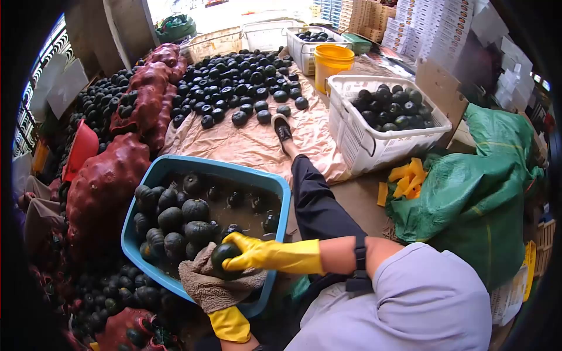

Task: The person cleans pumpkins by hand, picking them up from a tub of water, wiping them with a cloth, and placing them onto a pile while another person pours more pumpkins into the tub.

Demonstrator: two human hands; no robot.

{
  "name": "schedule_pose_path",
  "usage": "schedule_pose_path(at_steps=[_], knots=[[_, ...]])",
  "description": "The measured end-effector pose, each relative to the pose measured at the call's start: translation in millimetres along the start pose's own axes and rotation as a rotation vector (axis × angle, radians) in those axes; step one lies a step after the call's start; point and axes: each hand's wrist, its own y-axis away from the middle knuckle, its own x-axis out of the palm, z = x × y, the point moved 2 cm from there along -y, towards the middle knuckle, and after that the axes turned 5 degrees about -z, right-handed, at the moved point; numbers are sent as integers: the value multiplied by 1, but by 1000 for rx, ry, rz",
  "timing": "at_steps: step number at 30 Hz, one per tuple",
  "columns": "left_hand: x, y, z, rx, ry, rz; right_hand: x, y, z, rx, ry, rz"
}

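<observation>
Over the near edge of a blue tub [283,205], my right hand [249,253] in a yellow rubber glove grips a small dark green squash [225,259]. A brown fleecy cloth [205,286] lies against the squash from below and the left. My left hand is covered by this cloth and supports it; only its yellow glove cuff [230,324] shows, and its fingers are hidden. Inside the tub, several dark squashes [170,219] sit in murky brown water [234,175], heaped mostly on the left side.
Many squashes [225,88] spread over a pale sheet [310,134] ahead. White crates [380,140] of squashes and a yellow bucket [332,61] stand to the right. A green sack [468,193] lies near my right arm. Red mesh sacks [105,181] line the left.
</observation>
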Motion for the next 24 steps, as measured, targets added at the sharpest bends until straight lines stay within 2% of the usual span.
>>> schedule_pose_path(at_steps=[1,3,4,6,7,8,9,10,11,13,14,15,16,17,19,20,22,23,24], knots=[[-1,-2,-1,-31,53,139,-28,2,-15,9,-108,-56],[14,14,-8,-118,107,434,-111,-3,-32,100,-604,-286],[-7,-16,-4,-36,-52,519,-162,-5,-28,44,-875,-405],[-28,-39,-4,81,-218,300,-250,0,9,-234,-1167,-613],[-25,-32,-3,120,-212,12,-275,6,31,-374,-1201,-678],[-38,-48,3,135,-198,42,-281,14,52,-458,-1139,-687],[-41,-55,4,94,-106,55,-274,20,67,-484,-1009,-657],[-37,-58,5,110,-35,-26,-256,22,74,-442,-799,-589],[-29,-60,10,124,32,-102,-233,21,73,-333,-505,-481],[0,-47,13,101,65,-296,-174,0,47,-122,284,-122],[0,-50,16,37,49,-239,-140,-23,22,-52,642,60],[0,-52,17,-25,33,-183,-116,-52,-21,-66,1045,234],[7,-48,18,-29,-4,-163,-91,-64,-39,141,1231,348],[8,-48,21,-25,12,-166,-77,-78,-73,48,1362,436],[12,-49,21,-59,-7,-163,-23,-74,-89,77,2022,507],[21,-47,25,18,-9,-290,-17,-75,-70,128,1975,629],[10,-53,31,13,-4,-183,-14,-71,-19,240,1859,858],[11,-52,29,-19,-22,-144,-20,-84,-29,281,1768,719],[11,-51,29,-31,10,-122,-31,-94,-40,86,1650,801]])
